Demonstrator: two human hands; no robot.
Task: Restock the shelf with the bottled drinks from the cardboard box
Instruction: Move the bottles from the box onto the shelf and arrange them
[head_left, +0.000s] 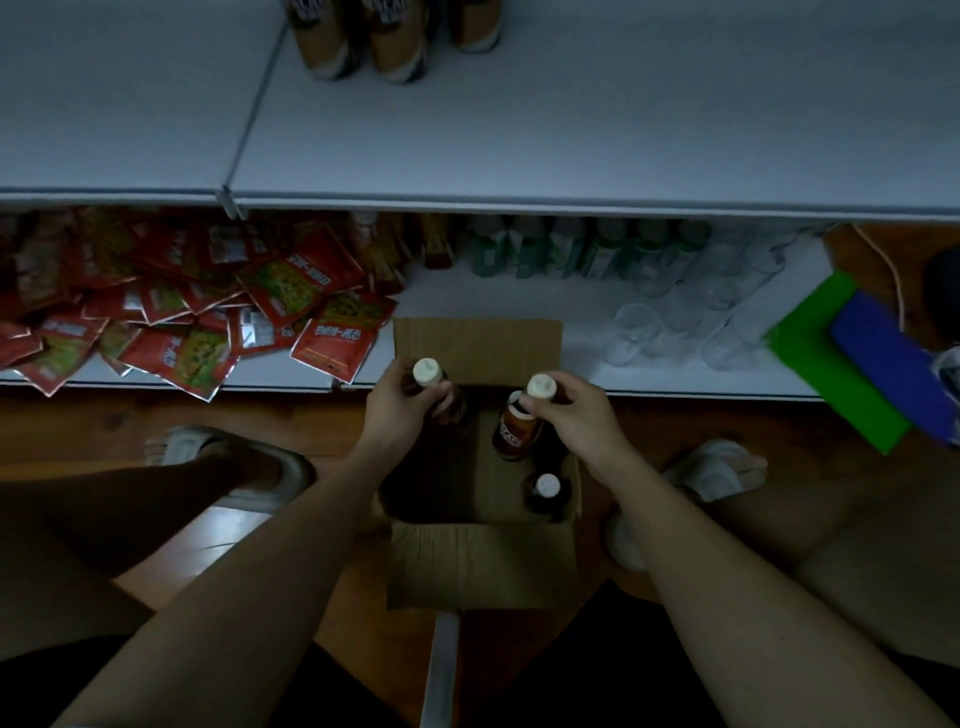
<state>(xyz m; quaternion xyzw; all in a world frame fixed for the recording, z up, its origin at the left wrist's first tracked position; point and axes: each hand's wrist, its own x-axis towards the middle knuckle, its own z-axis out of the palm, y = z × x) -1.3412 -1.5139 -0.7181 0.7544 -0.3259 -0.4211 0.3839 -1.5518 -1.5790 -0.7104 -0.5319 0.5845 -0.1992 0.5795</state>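
An open cardboard box (478, 566) sits on the wooden floor between my feet. My left hand (402, 410) grips a brown bottled drink with a cream cap (429, 372) over the box's left side. My right hand (576, 413) grips a second brown bottle by its neck, cream cap (541, 386) up, over the right side. Another brown bottle (514, 434) stands in the box just left of that one, and a third bottle (546, 491) stands near the box's right wall. Three matching bottles (395, 44) stand at the back of the white upper shelf (571, 135).
The lower shelf (582, 312) holds a heap of red snack packets (171, 306), green-labelled bottles (561, 249) and clear plastic cups (691, 317). Green and blue boards (852, 358) lean at the right. My slippered feet (234, 462) flank the box.
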